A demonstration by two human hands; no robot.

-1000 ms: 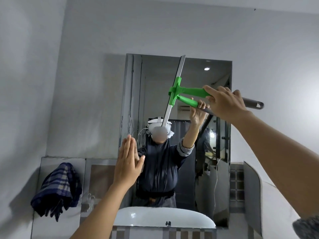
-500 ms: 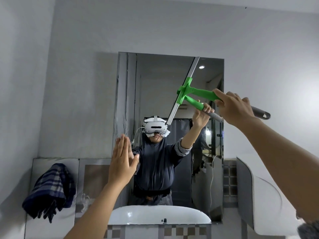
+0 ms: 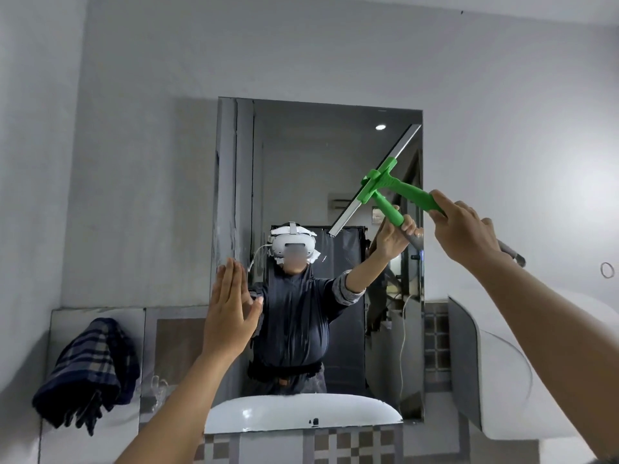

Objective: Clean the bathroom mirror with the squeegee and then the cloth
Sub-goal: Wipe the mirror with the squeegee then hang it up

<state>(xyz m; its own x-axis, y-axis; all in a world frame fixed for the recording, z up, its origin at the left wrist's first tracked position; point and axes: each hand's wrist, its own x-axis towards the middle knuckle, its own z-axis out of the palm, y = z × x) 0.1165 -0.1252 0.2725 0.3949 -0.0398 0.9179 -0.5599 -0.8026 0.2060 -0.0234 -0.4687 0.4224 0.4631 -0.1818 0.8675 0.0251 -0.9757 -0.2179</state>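
The rectangular mirror (image 3: 301,155) hangs on the grey wall above the basin. My right hand (image 3: 465,229) grips the green handle of the squeegee (image 3: 382,182), whose metal blade lies slanted against the glass near the mirror's upper right edge. My left hand (image 3: 231,309) is raised flat with fingers together near the mirror's lower left side, holding nothing. A dark plaid cloth (image 3: 90,370) hangs on the tiled ledge at the lower left, apart from both hands.
A white basin (image 3: 301,413) sits under the mirror on a checkered tile front. A white curved fixture (image 3: 502,363) juts from the wall at the right. A grey wall closes the left side. A small ring (image 3: 607,270) is on the right wall.
The squeegee has swept from the mirror's middle to its right edge, its blade tilting further over. My left hand has stayed raised near the lower left of the glass.
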